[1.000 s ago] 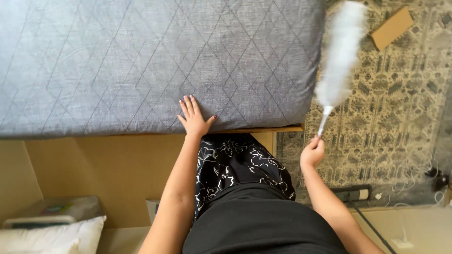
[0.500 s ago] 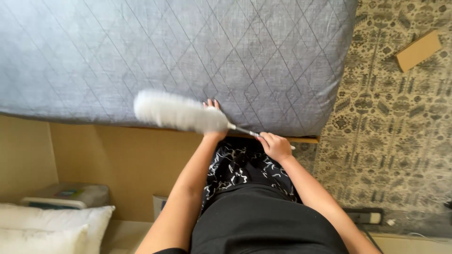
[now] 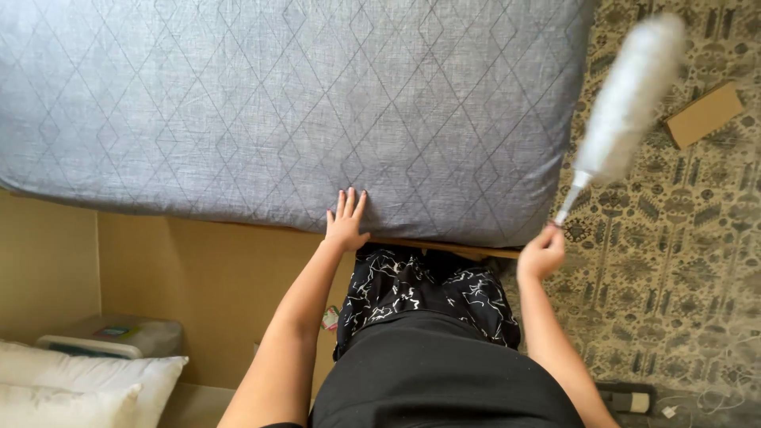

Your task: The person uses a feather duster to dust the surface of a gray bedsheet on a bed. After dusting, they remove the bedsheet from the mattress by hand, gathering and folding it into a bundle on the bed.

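Note:
A grey quilted mattress (image 3: 277, 111) fills the upper part of the head view, lying on a wooden bed frame (image 3: 444, 247). My left hand (image 3: 346, 222) rests flat on the mattress's near edge, fingers together and pointing away from me. My right hand (image 3: 541, 252) grips the thin handle of a white fluffy duster (image 3: 626, 99). The duster's head is blurred and points up and to the right, over the patterned rug beside the mattress's right end.
A patterned beige rug (image 3: 674, 261) covers the floor at right, with a flat cardboard piece (image 3: 704, 115) on it. White pillows (image 3: 71, 388) and a pale plastic box (image 3: 111, 337) sit at the lower left. A power strip with cables (image 3: 634, 396) lies at the lower right.
The duster has swung from lying across the mattress's near edge at left to up and right over the rug. My right hand moved right with it. My left hand stayed on the mattress.

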